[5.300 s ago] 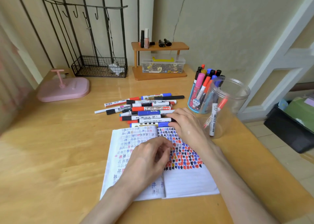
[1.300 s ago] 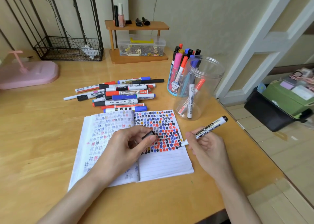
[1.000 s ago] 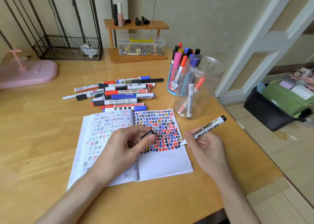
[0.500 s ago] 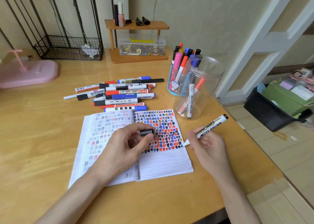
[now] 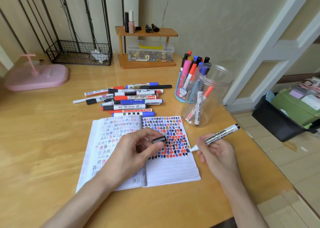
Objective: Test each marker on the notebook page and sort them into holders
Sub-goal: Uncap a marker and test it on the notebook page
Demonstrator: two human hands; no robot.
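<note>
Marker (image 5: 216, 136), white barrel, uncapped: centre right of frame, tip touching the right edge of the notebook page (image 5: 173, 170) beside the last row of scribbles. Right grip (image 5: 217, 154) curled round the barrel. Left grip (image 5: 133, 151) rests on the page, pinching the black cap (image 5: 159, 139). Clear jar (image 5: 223, 89) and blue cup (image 5: 181, 93) stand upper right. Loose pile (image 5: 131, 99) lies above the notebook on the table (image 5: 43, 158). Risks: the tip is so near the page edge that a stroke could run onto the wood. A misread test mark would send the marker to the wrong holder.
</note>
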